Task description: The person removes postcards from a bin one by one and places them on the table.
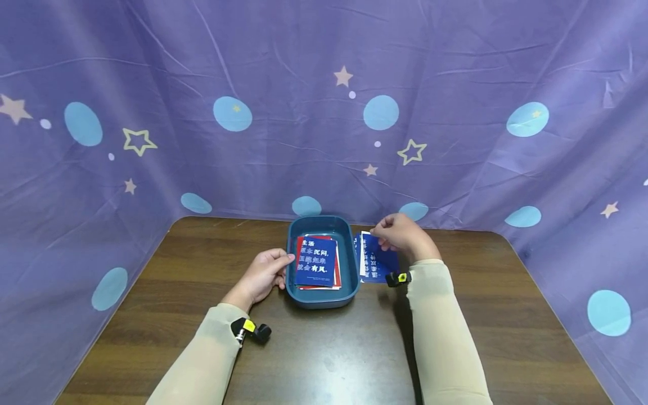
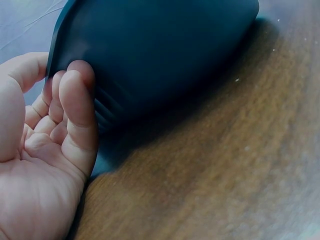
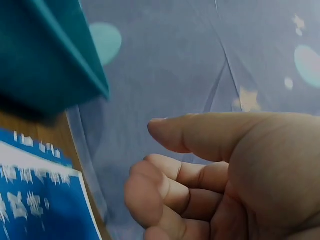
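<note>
A dark teal rectangular tray (image 1: 324, 304) stands on the table, holding a small pile of cards (image 1: 316, 263). The top card is blue with white Chinese characters; red and white edges show beneath. My left hand (image 1: 265, 274) grips the tray's left side, and in the left wrist view its thumb and fingers pinch the wall (image 2: 165, 55). Right of the tray lie more blue cards (image 1: 374, 267) with white characters. Over them hovers my right hand (image 1: 402, 233), thumb apart from its loosely bent fingers (image 3: 145, 195), nothing between them.
The brown wooden table (image 1: 314, 354) meets a purple curtain (image 1: 324, 163) with stars and blue ovals along its back and sides. In the right wrist view the tray's corner (image 3: 60, 60) rises beside the loose cards (image 3: 40, 205).
</note>
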Available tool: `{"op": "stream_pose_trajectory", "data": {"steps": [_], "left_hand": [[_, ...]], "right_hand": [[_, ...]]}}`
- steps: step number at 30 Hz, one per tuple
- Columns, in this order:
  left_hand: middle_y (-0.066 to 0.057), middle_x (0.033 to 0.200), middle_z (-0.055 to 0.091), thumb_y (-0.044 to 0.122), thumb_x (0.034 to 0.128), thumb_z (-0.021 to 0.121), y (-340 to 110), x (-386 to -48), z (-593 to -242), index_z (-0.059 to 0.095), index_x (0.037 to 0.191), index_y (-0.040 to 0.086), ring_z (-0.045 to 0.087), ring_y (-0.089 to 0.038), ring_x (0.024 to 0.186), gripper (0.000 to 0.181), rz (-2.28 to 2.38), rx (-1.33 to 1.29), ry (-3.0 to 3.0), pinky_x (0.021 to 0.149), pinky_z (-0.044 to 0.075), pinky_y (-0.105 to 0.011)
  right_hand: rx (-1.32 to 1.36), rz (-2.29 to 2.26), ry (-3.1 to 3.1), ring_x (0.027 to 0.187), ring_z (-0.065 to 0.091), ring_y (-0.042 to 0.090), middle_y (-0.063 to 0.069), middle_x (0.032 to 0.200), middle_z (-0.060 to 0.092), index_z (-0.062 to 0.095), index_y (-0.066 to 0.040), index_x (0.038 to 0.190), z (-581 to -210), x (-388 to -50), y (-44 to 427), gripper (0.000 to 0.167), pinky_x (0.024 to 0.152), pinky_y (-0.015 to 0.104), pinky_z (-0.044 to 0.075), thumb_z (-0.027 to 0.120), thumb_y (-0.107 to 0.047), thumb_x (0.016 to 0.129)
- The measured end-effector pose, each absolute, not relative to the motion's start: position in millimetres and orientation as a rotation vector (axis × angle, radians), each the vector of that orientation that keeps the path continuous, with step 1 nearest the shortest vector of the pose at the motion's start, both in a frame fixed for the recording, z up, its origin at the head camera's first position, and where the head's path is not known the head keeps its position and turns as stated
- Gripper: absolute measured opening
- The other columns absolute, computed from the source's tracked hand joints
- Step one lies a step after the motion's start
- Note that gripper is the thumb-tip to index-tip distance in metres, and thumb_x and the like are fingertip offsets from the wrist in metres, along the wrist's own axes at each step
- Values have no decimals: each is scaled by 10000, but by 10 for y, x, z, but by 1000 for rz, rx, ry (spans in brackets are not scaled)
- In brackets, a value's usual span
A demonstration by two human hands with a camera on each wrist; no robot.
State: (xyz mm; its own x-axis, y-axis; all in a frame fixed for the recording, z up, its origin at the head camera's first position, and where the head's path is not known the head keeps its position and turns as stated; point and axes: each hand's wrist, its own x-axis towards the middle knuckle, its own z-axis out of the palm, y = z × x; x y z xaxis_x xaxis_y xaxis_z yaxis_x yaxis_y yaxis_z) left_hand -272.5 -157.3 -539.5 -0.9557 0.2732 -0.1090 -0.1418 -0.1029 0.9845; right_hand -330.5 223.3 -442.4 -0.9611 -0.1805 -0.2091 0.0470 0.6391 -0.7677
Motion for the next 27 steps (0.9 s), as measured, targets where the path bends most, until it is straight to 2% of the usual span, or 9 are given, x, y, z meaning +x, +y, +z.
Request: {"op": "stream_pose_trajectory", "data": {"steps": [12, 15, 19, 22, 24, 27], "left_hand": [[37, 681, 590, 167, 1151, 641, -1574, -2720, -5390, 616, 953, 29, 583, -85, 530, 243, 2140, 138, 1899, 479, 535, -205], [33, 674, 589, 155, 1148, 640, -1572, -2731, -5393, 614, 956, 20, 584, -88, 527, 236, 2150, 132, 1892, 471, 532, -205], [35, 670, 582, 148, 1146, 637, -1577, -2738, -5401, 614, 945, 28, 582, -87, 524, 235, 2155, 122, 1882, 467, 528, -206], [41, 675, 575, 153, 1148, 635, -1577, -2740, -5408, 608, 940, 36, 583, -83, 529, 240, 2147, 127, 1882, 470, 529, -205], [42, 677, 575, 156, 1148, 635, -1573, -2740, -5410, 605, 941, 36, 585, -81, 531, 242, 2146, 135, 1882, 470, 532, -204], [45, 679, 573, 158, 1147, 639, -1564, -2738, -5406, 607, 941, 34, 586, -76, 533, 242, 2150, 145, 1886, 468, 534, -202]], "right_hand": [[-336, -1145, 2570, 765, 775, 203, 88, 866, 783, 765, -49, 1109, -4251, -3183, 1500, 251, 680, 349, 674, 779, -299, 1089], [-352, -1057, 2556, 752, 808, 219, 121, 874, 810, 740, -36, 1182, -4205, -3208, 1273, 287, 678, 358, 696, 787, -303, 1088], [-336, -925, 2531, 755, 824, 234, 162, 926, 835, 680, 1, 1350, -4197, -3284, 1005, 422, 686, 365, 711, 781, -318, 1093], [-318, -775, 2563, 748, 825, 250, 171, 937, 830, 694, 9, 1338, -4248, -3333, 844, 430, 681, 376, 713, 784, -332, 1092], [-304, -647, 2608, 763, 830, 270, 168, 972, 828, 717, 2, 1300, -4292, -3344, 758, 427, 705, 399, 721, 804, -354, 1080], [-287, -434, 2691, 903, 829, 272, 153, 1132, 832, 743, -20, 1335, -4356, -3328, 659, 500, 871, 467, 728, 839, -418, 1048]]}}
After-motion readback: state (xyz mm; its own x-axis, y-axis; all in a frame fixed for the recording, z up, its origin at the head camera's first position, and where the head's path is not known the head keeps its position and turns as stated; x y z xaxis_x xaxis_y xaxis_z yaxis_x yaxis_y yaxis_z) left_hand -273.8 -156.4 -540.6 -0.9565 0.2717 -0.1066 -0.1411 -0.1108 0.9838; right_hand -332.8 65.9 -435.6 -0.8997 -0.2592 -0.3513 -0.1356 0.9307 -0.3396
